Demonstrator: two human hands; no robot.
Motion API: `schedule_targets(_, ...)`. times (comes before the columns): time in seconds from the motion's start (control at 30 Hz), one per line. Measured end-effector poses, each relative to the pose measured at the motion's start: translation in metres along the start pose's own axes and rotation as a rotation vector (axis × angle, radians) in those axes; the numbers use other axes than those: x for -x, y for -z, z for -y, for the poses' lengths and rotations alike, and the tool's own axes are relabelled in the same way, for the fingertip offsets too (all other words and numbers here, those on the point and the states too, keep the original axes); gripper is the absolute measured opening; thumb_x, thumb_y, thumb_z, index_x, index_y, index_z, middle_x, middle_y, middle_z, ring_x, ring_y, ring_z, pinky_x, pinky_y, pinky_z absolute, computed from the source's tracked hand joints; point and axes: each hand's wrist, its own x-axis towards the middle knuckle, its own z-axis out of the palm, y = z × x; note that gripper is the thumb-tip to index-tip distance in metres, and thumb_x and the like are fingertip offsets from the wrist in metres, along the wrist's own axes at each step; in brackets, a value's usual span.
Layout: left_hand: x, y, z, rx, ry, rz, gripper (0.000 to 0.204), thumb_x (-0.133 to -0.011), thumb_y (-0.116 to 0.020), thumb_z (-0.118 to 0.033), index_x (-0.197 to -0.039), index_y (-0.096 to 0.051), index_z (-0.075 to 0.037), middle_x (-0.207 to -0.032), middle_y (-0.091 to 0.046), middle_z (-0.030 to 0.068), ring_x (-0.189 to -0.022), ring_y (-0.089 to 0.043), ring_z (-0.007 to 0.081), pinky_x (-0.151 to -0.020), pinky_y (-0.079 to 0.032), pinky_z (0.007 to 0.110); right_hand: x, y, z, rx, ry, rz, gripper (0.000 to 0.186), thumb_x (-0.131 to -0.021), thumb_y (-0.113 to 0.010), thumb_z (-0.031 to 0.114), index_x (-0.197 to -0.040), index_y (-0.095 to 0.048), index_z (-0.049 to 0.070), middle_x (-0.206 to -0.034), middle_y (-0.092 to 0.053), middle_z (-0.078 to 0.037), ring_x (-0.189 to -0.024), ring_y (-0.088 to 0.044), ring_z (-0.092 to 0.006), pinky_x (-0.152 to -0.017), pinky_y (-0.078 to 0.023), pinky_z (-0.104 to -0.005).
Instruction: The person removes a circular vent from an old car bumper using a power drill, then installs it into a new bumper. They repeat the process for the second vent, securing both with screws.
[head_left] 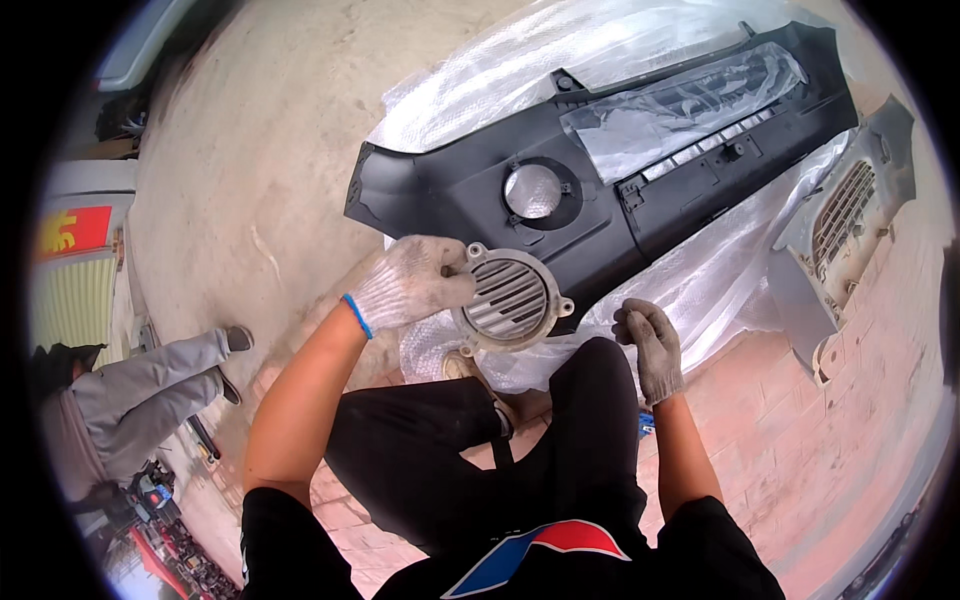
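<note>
Left hand [410, 283], in a soiled knit work glove with a blue cuff: fingers curled and clamped on the left rim of a round grey fog-lamp grille cover [510, 300], thumb hooked over the edge near an upper mounting tab. Cover held in the air, slats toward the camera, just below the black front bumper [600, 190] and above the knees.

Right hand [652, 345], gloved likewise: fingers loosely bent together, holding nothing, resting against the clear plastic sheeting [700, 290] at the bumper's lower edge.

Round fog-lamp opening [533, 190] in the bumper: open, sheeting visible through it, well above the held cover.

Handling, as judged:
- Thin moulded plastic; light, manageable with one hand.
- Rim fairly stiff; slats and small mounting tabs likely brittle under a twist or a knock.
- Painted surface smooth; knit glove gives adequate grip.
- Best hold: outer ring, between tabs. Not by the slats.

Nearby: second bumper, light grey [840, 230], on the paving to the right, partly out of frame. Another person's grey-trousered legs [160, 385] at far left.

Hidden or unclear:
- Back face of the cover and its clips: not visible.
- Left fingertips: behind the rim.
- Bumper's right end: bent by lens curvature, partly under film.
- Right palm: turned away.
</note>
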Motion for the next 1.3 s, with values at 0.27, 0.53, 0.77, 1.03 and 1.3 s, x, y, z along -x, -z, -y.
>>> schedule_targets(0.27, -0.058, -0.005, -0.011, -0.138, 0.056, -0.117, 0.040, -0.081, -0.067, -0.037, -0.096, -0.070, 0.000, -0.085, -0.070, 0.0226, -0.082, -0.069, 0.0368, -0.077, -0.054, 0.043, -0.068, -0.093, 0.027, 0.016, -0.226, 0.350, 0.032, -0.099, -0.062, 0.029, -0.112, -0.064, 0.001, -0.091, -0.068, -0.005, -0.072, -0.064, -0.0116, -0.063, -0.053, -0.0265)
schedule_targets(0.53, -0.001, -0.056, -0.034, -0.236, -0.498, -0.192, 0.019, -0.088, -0.068, -0.018, -0.104, -0.071, -0.011, -0.097, -0.070, 0.0087, -0.070, -0.068, 0.0219, -0.058, -0.055, 0.034, -0.178, -0.106, -0.028, 0.067, -0.155, 0.156, 0.025, -0.097, -0.056, 0.024, -0.104, -0.059, 0.001, -0.075, -0.063, -0.009, -0.062, -0.061, -0.0179, -0.056, -0.048, -0.0330)
schedule_targets(0.77, 0.002, -0.083, -0.050, -0.175, -0.408, 0.186, 0.019, -0.088, -0.064, -0.028, -0.100, -0.072, -0.017, -0.102, -0.066, 0.0025, -0.072, -0.071, 0.0214, -0.054, -0.053, 0.038, -0.226, -0.142, -0.041, 0.604, 0.003, -0.106, 0.032, -0.096, -0.060, 0.022, -0.119, -0.055, -0.001, -0.108, -0.069, -0.027, -0.105, -0.067, -0.0425, -0.091, -0.050, -0.0460)
schedule_targets(1.03, 0.006, -0.086, -0.046, -0.057, -0.508, 0.148, 0.022, -0.089, -0.063, -0.029, -0.098, -0.070, -0.010, -0.076, -0.064, 0.0020, -0.060, -0.068, 0.0228, -0.053, -0.052, 0.039, -0.228, -0.146, -0.054, 0.235, -0.058, -0.223, 0.034, -0.092, -0.071, 0.022, -0.111, -0.056, -0.002, -0.083, -0.067, -0.009, -0.063, -0.062, -0.0153, -0.058, -0.051, -0.0318)
schedule_targets(1.3, 0.008, -0.082, -0.044, -0.115, -0.597, 0.121, 0.025, -0.083, -0.068, -0.026, -0.103, -0.072, -0.012, -0.086, -0.064, 0.0008, -0.060, -0.068, 0.0216, -0.051, -0.052, 0.038, -0.221, -0.148, -0.045, 0.169, -0.243, -0.303, 0.038, -0.092, -0.071, 0.032, -0.103, -0.056, -0.001, -0.069, -0.063, -0.008, -0.052, -0.059, -0.0167, -0.046, -0.047, -0.0326)
